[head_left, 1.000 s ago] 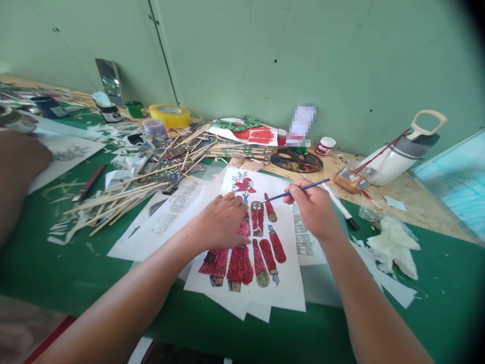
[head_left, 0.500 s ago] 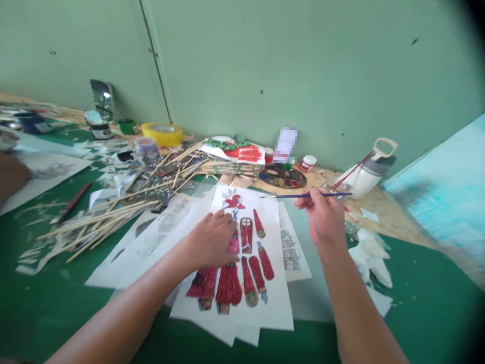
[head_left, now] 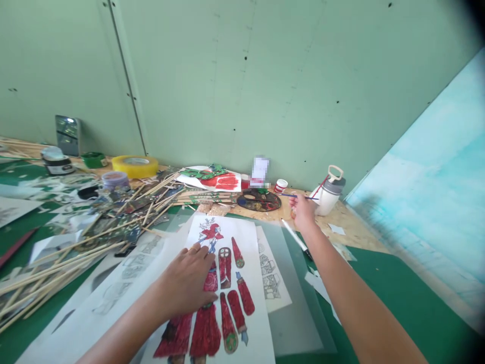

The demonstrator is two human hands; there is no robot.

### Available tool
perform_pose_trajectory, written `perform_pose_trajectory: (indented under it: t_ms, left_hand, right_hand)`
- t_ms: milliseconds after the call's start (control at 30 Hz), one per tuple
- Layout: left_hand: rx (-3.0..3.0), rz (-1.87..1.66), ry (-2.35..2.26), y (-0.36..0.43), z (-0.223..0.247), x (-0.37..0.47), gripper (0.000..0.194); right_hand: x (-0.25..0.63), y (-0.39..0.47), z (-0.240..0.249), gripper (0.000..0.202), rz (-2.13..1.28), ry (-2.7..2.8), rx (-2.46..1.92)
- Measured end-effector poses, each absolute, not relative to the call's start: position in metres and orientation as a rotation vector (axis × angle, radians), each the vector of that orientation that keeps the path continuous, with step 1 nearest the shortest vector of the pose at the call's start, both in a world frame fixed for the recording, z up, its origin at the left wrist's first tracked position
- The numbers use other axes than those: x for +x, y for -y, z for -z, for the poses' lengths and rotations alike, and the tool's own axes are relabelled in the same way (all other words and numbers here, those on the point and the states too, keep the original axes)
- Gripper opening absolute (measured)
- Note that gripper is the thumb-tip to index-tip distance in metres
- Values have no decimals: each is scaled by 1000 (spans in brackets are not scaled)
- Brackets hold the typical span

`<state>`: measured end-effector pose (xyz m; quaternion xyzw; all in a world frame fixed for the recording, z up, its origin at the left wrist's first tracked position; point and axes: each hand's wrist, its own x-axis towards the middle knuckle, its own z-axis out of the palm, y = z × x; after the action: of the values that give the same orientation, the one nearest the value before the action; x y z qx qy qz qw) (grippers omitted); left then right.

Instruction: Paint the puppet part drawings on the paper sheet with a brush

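Note:
My left hand [head_left: 191,278] lies flat on a sheet of paper [head_left: 248,237], its fingers stretched over the drawing. The sheet bears a red-hooded figure [head_left: 212,231] and separate dark red painted pieces [head_left: 244,298]; part of the figure is hidden under my hand. My right hand [head_left: 303,211] is closed around a thin blue paintbrush [head_left: 285,195], held roughly level with its tip pointing left. That tip is near the right edge of a dark oval paint palette [head_left: 259,206], by a small white and red paint pot [head_left: 281,186].
Thin wooden sticks [head_left: 94,235] and scraps lie heaped on the left. Behind them are yellow tape [head_left: 135,161], a green jar [head_left: 94,160] and a phone [head_left: 68,135] against the wall. A white jug [head_left: 329,194] stands right; a marker [head_left: 295,236] lies below my right hand.
My right hand has moved forward with the paintbrush, bringing its tip from above the paper to beside the palette. My left hand stays on the sheet. The camera view has shifted.

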<state>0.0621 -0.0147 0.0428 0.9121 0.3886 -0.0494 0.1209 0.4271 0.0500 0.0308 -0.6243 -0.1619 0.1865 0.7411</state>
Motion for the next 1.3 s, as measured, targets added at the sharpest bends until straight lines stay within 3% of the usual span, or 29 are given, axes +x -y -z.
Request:
perform_pose_trajectory:
  t_ms: [233,567,933,1100,1300]
  left_hand:
    - [2634,189,-1145,11,-33,61,66]
    - [2618,135,-1127,9,-26,59,59]
    - [2612,149,-1134,9,-27,60,57]
    - [2610,202,-1134,10,-30,59,69]
    - [2606,175,-1146,10,-31,60,66]
  right_hand:
    - [436,-99,0,28,-495,478,-1536]
    - [443,-130,22,32,-486,543,-1633]
    - [430,-129,21,29,-501,553,-1619]
    - [428,-121,14,28,-522,493,-1562]
    - [424,-100,-3,21,-547,391,-1436]
